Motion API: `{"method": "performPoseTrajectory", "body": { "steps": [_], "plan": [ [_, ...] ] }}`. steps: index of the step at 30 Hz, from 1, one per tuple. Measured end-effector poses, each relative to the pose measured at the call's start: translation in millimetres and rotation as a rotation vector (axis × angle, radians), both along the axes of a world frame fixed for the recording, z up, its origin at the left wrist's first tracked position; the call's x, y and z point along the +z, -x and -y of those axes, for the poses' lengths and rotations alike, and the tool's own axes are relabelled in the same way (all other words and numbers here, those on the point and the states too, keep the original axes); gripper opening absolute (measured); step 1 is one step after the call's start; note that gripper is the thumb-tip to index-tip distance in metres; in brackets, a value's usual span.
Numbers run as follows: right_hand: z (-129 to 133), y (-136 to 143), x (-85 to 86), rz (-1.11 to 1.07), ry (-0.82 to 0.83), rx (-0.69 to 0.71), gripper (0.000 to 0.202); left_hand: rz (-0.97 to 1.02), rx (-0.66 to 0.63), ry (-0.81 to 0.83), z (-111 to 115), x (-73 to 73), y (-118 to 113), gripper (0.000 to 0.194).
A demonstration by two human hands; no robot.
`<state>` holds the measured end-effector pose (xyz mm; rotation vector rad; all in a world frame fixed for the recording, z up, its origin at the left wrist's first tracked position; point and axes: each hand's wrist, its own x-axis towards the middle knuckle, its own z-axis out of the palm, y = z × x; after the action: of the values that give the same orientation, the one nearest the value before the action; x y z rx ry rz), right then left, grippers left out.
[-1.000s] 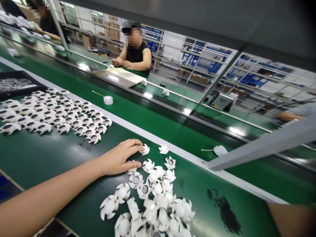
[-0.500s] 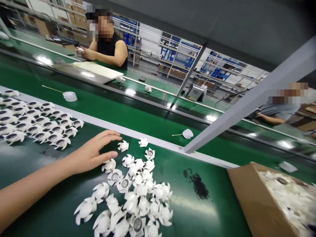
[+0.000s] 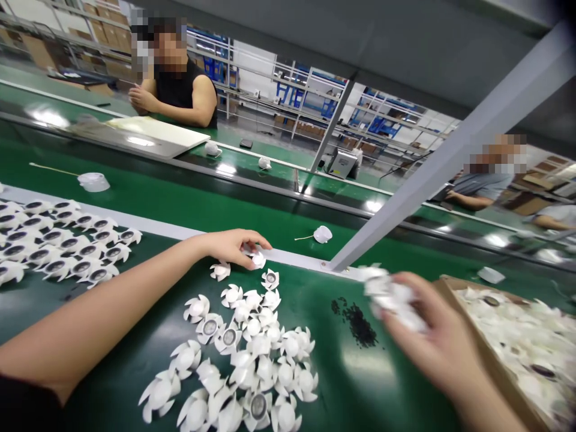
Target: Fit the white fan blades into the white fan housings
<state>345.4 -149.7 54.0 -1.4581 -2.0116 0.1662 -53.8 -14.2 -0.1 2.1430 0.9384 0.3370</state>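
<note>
Near the middle of the frame, our left hand [image 3: 231,245] had its thumb and fingers bent around one white fan [image 3: 258,260], but we could not tell if they pinched it. At the right, our right hand [image 3: 432,336] was closed on a blurry bunch of fans [image 3: 396,300]. We thought each fan would be light and stiff, with thin blades that might snap, so the fat round middle seemed best to hold. The smooth sides might slip a bit. More fans lay in a messy pile [image 3: 258,344] at bottom middle and in rows [image 3: 67,243] at the left. Some showed gray, round middles. Our green table [image 3: 342,384] was shiny, with crumbly black bits [image 3: 360,327] beside the pile, and a brown box [image 3: 485,349] stood at lower right.
</note>
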Motion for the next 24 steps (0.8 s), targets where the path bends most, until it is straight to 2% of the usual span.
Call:
{"method": "performPoseTrajectory", "body": {
  "steps": [4, 6, 9, 14, 18, 21, 24],
  "plan": [
    [-30.2, 71.3, -34.4, -0.053, 0.175, 0.427, 0.046, 0.034, -0.156, -0.018, -2.7, -7.1, 0.0, 0.047],
    [-37.1, 95.7, -48.5, -0.044, 0.231, 0.533, 0.050, 0.044, -0.175, -0.050, 0.5, -8.5, 1.8, 0.045],
    [-38.2, 110.2, -62.5, 0.012, 0.256, 0.572, 0.061, 0.073, -0.175, -0.043, 0.9, -10.9, 3.9, 0.040],
    [-34.9, 100.0, -71.6, -0.003, 0.364, 0.613, 0.111, 0.118, -0.143, 0.066, -9.1, -17.4, 7.7, 0.034],
    [-39.6, 95.9, -78.9, -0.046, 0.390, 0.565, 0.098, 0.091, -0.088, 0.116, -11.0, -18.1, 5.9, 0.034],
    [-41.5, 103.8, -83.6, -0.026, 0.394, 0.623, 0.092, 0.079, -0.006, 0.152, -9.6, -16.9, -0.6, 0.036],
    [-41.9, 108.0, -77.3, -0.048, 0.352, 0.678, 0.088, 0.042, 0.054, 0.137, -11.6, -13.8, -10.1, 0.037]
  ]
}}
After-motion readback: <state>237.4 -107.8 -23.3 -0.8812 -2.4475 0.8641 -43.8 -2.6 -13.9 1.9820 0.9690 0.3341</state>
